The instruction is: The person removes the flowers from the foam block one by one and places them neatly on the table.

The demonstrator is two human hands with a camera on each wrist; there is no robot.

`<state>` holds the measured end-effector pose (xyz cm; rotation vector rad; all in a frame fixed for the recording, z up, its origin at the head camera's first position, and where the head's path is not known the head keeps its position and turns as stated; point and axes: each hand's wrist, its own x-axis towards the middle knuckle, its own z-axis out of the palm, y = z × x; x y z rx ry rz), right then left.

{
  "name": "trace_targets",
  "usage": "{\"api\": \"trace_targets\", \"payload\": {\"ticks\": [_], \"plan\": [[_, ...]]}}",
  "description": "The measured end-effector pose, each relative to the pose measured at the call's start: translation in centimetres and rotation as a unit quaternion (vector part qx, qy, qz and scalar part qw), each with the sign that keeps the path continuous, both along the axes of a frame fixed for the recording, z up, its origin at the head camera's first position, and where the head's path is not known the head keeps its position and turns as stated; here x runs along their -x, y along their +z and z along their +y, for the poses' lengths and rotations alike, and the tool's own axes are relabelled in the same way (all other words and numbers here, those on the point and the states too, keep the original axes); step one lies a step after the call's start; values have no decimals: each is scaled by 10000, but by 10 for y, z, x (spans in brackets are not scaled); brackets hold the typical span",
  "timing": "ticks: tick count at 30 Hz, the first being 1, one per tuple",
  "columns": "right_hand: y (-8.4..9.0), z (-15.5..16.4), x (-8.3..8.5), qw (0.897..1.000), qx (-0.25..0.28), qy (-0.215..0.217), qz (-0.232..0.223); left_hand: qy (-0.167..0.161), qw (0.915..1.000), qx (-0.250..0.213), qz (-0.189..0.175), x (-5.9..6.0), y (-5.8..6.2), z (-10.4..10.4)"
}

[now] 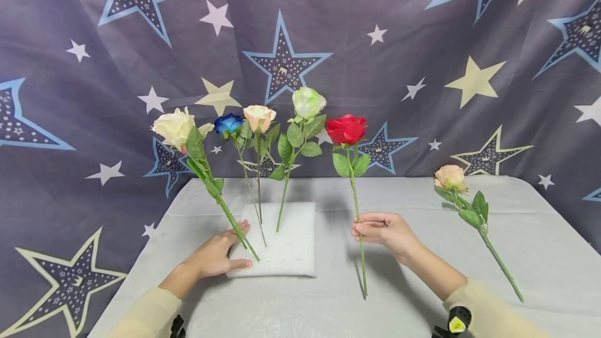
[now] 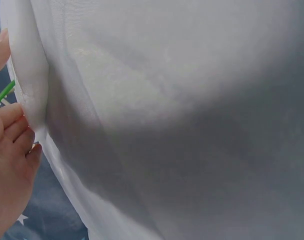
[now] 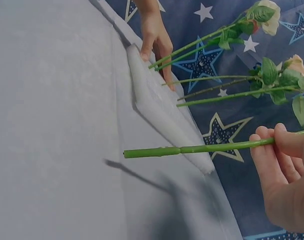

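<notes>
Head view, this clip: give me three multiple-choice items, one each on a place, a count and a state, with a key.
1. Where does the peach rose lie?
A. on the table, right of the right hand
B. stuck in the foam
C. in the left hand

2. How many stems stand in the foam block?
A. two
B. four
C. six

3. What is the right hand doing?
A. resting flat
B. pinching the red rose by its stem
C. pointing

Key: A, it lies loose on the cloth; B, four stems rise from the block; B, fingers close on the stem.
</notes>
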<state>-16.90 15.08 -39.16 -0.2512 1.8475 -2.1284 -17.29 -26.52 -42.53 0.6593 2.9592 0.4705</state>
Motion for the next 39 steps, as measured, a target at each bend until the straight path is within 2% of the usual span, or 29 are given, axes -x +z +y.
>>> {"api": "trace_targets", "payload": {"ticks": [6, 15, 24, 39], "plan": [[-3, 14, 0, 9999, -39, -89, -31, -8, 10000, 10, 19, 0, 0, 0], [-7, 35, -4, 9991, -78, -284, -314, -54, 10000, -39, 27, 0, 0, 0], [-13, 55, -7, 9982, -18, -324, -508, -49, 10000, -24, 44, 1, 0, -1], [-28, 87, -11, 9962, -206, -346, -776, -38, 9999, 5, 107, 0, -1, -1]]}}
